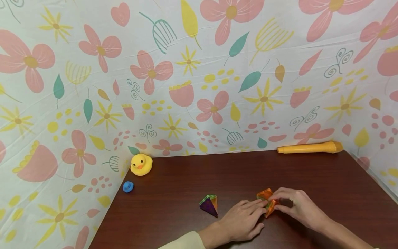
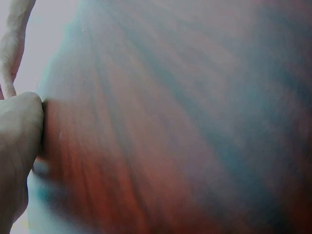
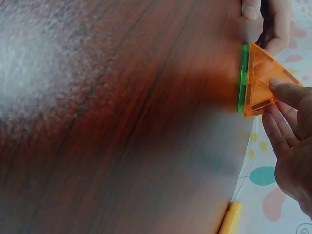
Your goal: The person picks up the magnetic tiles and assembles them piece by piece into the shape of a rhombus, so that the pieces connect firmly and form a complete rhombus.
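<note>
Right hand [image 1: 296, 207] pinches an orange triangular tile [image 3: 260, 73] at its fingertips, a green tile [image 3: 243, 80] along the edge, while the left hand [image 1: 244, 221] rests just beside, fingers extended. Left of that hand sits a purple, green and orange shape [image 1: 209, 206]; a yellow microphone [image 1: 311, 148] lies beyond the right.

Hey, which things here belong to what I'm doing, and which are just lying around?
In use:
orange pieces, one pinched by the right hand
green piece beside them
probably the multicoloured shape nearby

Just lying about:
yellow duck
small blue toy
yellow microphone
</note>
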Demonstrator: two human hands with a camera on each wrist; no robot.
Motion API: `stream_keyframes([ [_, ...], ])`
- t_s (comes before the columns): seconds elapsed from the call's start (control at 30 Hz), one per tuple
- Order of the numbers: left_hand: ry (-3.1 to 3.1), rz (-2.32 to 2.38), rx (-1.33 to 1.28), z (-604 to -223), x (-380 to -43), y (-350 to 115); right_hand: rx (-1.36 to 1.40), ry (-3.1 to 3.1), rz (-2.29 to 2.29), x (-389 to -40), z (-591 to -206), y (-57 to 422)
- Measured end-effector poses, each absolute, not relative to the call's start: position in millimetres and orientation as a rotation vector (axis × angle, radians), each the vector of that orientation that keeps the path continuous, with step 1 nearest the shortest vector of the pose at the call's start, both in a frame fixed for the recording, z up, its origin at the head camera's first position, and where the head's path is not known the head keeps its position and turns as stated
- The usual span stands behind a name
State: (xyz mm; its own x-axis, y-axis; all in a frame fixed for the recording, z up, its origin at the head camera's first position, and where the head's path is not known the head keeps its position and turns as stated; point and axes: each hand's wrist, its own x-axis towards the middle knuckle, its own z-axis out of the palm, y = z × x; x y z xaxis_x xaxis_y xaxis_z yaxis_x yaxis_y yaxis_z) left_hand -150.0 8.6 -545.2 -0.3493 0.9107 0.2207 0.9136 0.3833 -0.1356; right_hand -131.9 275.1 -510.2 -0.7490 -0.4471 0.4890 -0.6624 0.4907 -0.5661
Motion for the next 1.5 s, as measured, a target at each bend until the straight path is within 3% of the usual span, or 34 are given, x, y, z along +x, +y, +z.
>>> stream_keyframes([
  [0.63,-2.387,-0.014,-1.611,-546.8,-150.0,9.3,0.866,-2.422,0.892,-129.9,-512.4,272.1],
  [1.5,-2.391,0.006,-1.602,-543.9,-149.3,9.0,0.799,-2.525,0.979,-129.3,-509.9,275.2],
])
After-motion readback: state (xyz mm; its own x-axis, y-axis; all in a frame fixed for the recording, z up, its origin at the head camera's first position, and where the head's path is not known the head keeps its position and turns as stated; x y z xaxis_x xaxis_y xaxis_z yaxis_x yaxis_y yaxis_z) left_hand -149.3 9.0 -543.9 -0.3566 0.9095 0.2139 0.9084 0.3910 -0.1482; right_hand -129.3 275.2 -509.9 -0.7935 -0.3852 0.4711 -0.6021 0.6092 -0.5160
